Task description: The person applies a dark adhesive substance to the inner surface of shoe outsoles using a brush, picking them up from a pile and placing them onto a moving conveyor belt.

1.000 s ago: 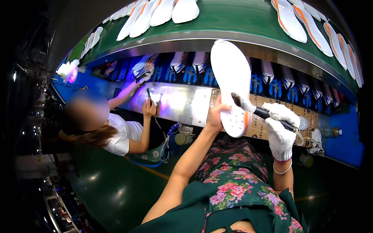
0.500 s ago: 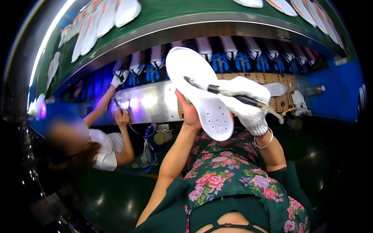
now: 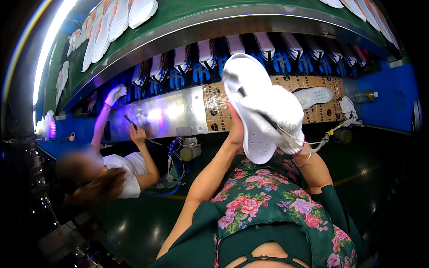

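Note:
My left hand [image 3: 236, 127] is bare and grips the left edge of a white shoe sole [image 3: 258, 145], which has small holes in its heel. The sole stands tilted up in front of me, toe end away from me. Over its middle and right side lies my right hand [image 3: 281, 105] in a white knit glove. That hand is closed on a slim tool with a dark handle [image 3: 268, 119], with a thin hose [image 3: 318, 146] trailing from it. The tool's tip is blurred and partly hidden by the glove near the toe half of the sole.
A second sole [image 3: 317, 95] lies on taped cardboard [image 3: 219, 109] over the metal bench [image 3: 178, 114]. Several shoes [image 3: 263, 42] stand in a row behind. More soles [image 3: 118, 22] lie on the green upper surface. At left, a co-worker [image 3: 127, 172] works with a handled tool.
The sole has swung right and more upright. My gloved hand now covers more of it, with the tool's tip less visible. The co-worker's gloved hand has moved left, off the shoes.

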The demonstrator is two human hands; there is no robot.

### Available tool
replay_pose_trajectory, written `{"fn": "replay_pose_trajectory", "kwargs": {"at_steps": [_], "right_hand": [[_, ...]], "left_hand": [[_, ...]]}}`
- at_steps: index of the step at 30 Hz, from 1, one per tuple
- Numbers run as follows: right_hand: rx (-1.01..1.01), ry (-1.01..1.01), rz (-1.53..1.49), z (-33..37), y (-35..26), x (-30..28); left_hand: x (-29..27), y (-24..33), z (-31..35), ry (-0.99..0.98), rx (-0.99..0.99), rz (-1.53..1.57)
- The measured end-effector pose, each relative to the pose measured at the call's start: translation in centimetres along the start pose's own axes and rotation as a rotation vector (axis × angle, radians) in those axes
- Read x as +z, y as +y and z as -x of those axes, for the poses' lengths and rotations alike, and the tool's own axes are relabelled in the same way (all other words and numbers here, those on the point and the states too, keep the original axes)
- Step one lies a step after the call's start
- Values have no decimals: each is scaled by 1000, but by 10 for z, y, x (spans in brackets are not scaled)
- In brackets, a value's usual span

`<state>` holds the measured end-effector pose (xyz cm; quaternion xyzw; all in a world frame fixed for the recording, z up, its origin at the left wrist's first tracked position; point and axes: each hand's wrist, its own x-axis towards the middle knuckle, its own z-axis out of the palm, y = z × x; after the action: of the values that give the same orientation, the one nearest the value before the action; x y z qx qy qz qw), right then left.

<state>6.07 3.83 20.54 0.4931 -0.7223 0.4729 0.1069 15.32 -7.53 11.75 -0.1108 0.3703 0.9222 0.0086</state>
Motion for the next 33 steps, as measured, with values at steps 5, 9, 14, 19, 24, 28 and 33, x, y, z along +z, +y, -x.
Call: {"fn": "replay_pose_trajectory", "kwargs": {"at_steps": [5, 9, 14, 19, 24, 28, 33], "right_hand": [[170, 209, -272, -7, 7, -4], [-52, 12, -17, 2, 10, -7], [13, -57, -248, 16, 13, -5], [-96, -77, -77, 25, 9, -1], [-4, -122, -350, 28, 2, -4], [-53, -149, -118, 40, 12, 3], [-96, -190, -417, 37, -3, 7]], "left_hand": [[-4, -2, -8, -433, 205, 556], [-11, 0, -6, -43, 98, 109], [-56, -32, -7, 98, 120, 187], [-44, -8, -17, 130, 189, 95], [-45, 3, -18, 165, 174, 186], [-43, 8, -17, -50, 97, 273], [-66, 8, -24, -181, -69, 565]]}}
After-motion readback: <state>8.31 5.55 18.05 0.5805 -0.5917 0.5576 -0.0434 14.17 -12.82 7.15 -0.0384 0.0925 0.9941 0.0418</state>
